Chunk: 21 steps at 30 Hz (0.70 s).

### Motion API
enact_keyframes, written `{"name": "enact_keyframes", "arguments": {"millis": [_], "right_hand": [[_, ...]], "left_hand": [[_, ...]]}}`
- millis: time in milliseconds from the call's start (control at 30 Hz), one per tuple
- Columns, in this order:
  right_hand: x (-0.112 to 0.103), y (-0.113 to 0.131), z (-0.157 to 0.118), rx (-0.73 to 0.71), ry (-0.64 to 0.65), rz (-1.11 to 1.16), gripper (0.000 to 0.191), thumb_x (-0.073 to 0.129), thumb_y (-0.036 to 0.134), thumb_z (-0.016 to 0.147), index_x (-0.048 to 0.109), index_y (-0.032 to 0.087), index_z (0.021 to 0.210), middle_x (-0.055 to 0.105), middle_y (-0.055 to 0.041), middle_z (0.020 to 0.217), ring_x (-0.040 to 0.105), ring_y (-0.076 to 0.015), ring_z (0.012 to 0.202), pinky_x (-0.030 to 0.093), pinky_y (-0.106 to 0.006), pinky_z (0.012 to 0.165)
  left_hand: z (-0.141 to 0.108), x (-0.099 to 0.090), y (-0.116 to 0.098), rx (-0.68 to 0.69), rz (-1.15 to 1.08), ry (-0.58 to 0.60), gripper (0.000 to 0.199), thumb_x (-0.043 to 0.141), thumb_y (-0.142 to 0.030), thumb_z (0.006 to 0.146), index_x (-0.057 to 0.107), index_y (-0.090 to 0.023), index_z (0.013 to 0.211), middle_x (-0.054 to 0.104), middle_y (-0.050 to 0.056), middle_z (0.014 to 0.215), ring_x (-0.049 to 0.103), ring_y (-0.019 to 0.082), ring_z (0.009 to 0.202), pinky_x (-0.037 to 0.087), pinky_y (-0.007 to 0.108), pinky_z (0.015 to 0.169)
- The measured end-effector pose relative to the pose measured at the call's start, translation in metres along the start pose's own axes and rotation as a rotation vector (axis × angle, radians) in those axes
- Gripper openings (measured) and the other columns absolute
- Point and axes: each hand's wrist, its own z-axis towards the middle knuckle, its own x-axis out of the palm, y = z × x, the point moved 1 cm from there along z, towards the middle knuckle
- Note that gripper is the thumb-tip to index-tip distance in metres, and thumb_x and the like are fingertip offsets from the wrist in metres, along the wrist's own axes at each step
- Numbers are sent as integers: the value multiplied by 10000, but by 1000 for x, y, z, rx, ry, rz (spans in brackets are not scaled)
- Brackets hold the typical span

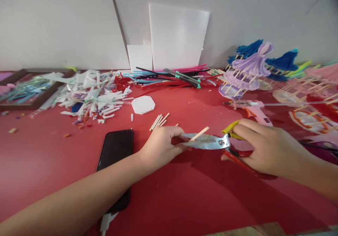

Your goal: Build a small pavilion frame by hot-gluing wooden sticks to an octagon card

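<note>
Your left hand (pixel 162 142) pinches stick (pixel 202 132) by lower end, fingertips near blade tips. Stick slants up and right between parted blades of scissors (pixel 221 142). Your right hand (pixel 269 148), farther from stick, wraps spread handles (pixel 230 126).

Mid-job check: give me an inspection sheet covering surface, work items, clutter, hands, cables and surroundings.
Surface: red tabletop, small bits scattered on it.
Work items: wooden stick between the parted blades of the scissors; short sticks lying loose.
Clutter: heaped white scraps, coloured stems, black phone, pink glue gun.
Hands: right hand grips the scissors' handles; left hand is at the blade tips, fingertips partly hidden.
Cables: nothing seen clearly.
Surroundings: white boards lean against the grey wall.
</note>
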Motion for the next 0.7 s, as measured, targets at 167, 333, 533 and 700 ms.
{"name": "enact_keyframes", "arguments": {"millis": [167,333,533,700], "right_hand": [[3,1,0,-54,52,-93,389,563,567,768,560,180,803,593,-78,771,604,-230,641,386,-323,481],[3,2,-2,-89,-7,-209,337,542,502,783,556,174,710,552,-64,672,578,-210,595,312,-298,457],[-1,7,-1,-199,-79,-265,198,549,325,768,521,192,624,567,-58,630,543,-173,554,249,-278,464],[5,7,-1,-160,-110,-246,263,586,419,764,520,197,640,586,-50,628,524,-164,515,237,-275,453]], "left_hand": [[0,-1,0,14,-11,17,87,648,-238,775,676,-156,786,712,20,775,654,142,716,457,221,628],[-1,-1,0,12,-7,26,102,642,-249,779,674,-152,781,705,25,765,644,145,706,454,229,625],[-1,0,-1,15,-12,18,68,649,-218,767,667,-154,758,694,8,737,627,126,683,442,211,606],[-1,3,-1,56,43,-29,26,654,-152,731,637,-166,716,673,-12,704,612,117,664,434,203,587]]}}
